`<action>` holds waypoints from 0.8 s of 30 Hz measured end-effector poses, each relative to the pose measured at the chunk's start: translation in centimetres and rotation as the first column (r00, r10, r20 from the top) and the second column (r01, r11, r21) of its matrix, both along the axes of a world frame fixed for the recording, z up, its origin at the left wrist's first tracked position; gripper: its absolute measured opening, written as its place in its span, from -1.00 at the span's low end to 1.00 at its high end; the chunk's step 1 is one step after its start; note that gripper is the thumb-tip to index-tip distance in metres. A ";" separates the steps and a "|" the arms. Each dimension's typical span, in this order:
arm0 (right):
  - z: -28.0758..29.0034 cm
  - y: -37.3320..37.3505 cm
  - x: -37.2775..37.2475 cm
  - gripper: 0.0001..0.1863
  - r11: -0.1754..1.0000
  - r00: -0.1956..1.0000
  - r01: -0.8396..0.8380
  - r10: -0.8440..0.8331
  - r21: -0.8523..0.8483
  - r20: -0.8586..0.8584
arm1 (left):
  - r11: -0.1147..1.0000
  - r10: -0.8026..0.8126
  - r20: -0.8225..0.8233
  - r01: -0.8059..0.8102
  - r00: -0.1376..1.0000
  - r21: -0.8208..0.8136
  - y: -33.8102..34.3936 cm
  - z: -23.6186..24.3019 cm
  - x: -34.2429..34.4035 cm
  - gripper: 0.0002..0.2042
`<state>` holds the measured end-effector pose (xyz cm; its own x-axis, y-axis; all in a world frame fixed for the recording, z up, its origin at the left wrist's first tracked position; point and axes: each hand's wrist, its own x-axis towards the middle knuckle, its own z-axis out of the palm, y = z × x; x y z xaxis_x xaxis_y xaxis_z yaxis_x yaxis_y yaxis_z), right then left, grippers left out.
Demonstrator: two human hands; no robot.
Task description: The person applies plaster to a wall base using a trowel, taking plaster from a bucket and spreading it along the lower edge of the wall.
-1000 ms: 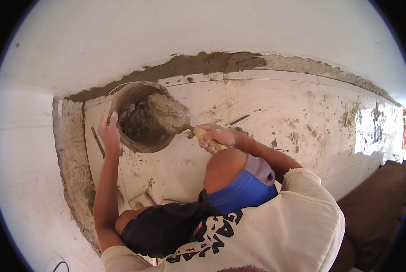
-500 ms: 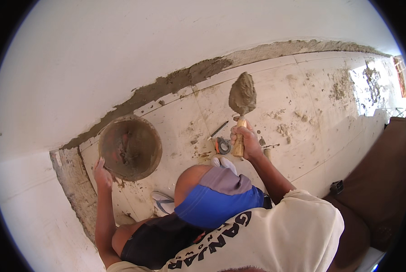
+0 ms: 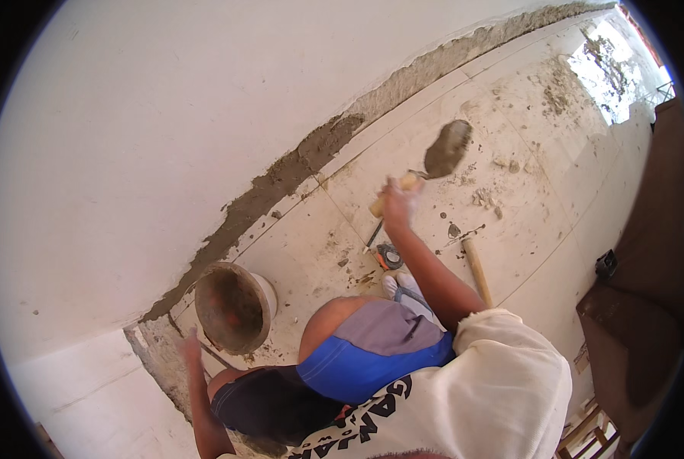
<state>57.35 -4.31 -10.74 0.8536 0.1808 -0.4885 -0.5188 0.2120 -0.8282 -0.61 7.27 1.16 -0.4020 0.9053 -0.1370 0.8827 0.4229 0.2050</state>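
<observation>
Right hand (image 3: 400, 204) gripping trowel (image 3: 440, 161), blade (image 3: 449, 148) pointing forward-right, long axis diagonal

White wall (image 3: 166, 168); pale tiled floor (image 3: 537, 222) (dirt-spattered); bright glare (image 3: 623, 105) at right.

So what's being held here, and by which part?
The right hand grips a trowel by its wooden handle; the left hand, blurred beside the bucket, seems empty.
</observation>
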 end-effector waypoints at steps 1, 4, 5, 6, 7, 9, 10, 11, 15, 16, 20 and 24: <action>-2.6 2.5 0.8 -0.50 0.998 0.999 0.021 -0.019 -0.056 0.030 | 0.993 -0.110 -0.143 0.114 0.984 0.023 0.9 1.1 3.6 -0.25; -2.4 9.0 1.1 -0.55 0.996 0.991 -0.080 0.083 -0.027 0.109 | 0.888 -0.401 0.069 0.369 0.913 0.274 3.9 3.5 9.7 -0.32; 4.7 9.6 -2.8 -0.56 0.952 0.974 -0.218 0.227 0.216 -0.018 | 0.889 -0.392 0.066 0.359 0.918 0.286 1.6 7.1 10.2 -0.34; 8.3 9.0 -3.4 -0.56 0.927 0.964 -0.258 0.266 0.273 0.006 | 0.870 -0.431 0.088 0.388 0.898 0.303 0.6 9.5 12.5 -0.36; 10.9 8.5 -3.6 -0.56 0.898 0.954 -0.291 0.297 0.329 0.033 | 0.877 -0.437 0.161 0.379 0.885 0.297 0.2 11.0 13.4 -0.39; 12.2 7.3 -2.9 -0.56 0.868 0.942 -0.325 0.332 0.375 0.047 | 0.879 -0.463 0.307 0.387 0.831 0.279 0.2 12.2 15.5 -0.45; 11.6 6.5 -1.7 -0.57 0.893 0.945 -0.325 0.319 0.310 0.070 | 0.875 -0.479 0.375 0.398 0.794 0.274 0.2 12.9 16.9 -0.48; 10.0 5.6 -0.7 -0.57 0.917 0.948 -0.319 0.308 0.239 0.086 | 0.867 -0.497 0.427 0.419 0.755 0.268 -0.2 13.3 18.5 -0.51; 4.8 2.7 1.0 -0.62 0.959 0.961 -0.278 0.277 0.054 0.018 | 0.844 -0.535 0.406 0.491 0.741 0.216 -2.5 12.3 22.3 -0.61; 2.5 2.1 1.4 -0.65 0.956 0.956 -0.292 0.290 0.038 0.042 | 0.839 -0.532 0.464 0.516 0.708 0.175 -2.4 11.9 22.1 -0.62; -4.0 0.9 3.5 -0.75 0.930 0.931 -0.361 0.364 0.071 -0.037 | 0.837 -0.500 0.511 0.543 0.699 0.076 -2.1 11.6 22.0 -0.67; -3.6 3.2 3.3 -0.84 0.937 0.934 -0.284 0.319 0.204 -0.163 | 0.822 -0.539 0.490 0.554 0.685 0.131 -2.5 11.9 22.0 -0.69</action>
<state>60.68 -1.10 -14.32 0.6393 0.5122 -0.5735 -0.7249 0.1527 -0.6717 21.43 4.82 13.10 0.2907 0.9364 -0.1965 0.7418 -0.0909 0.6644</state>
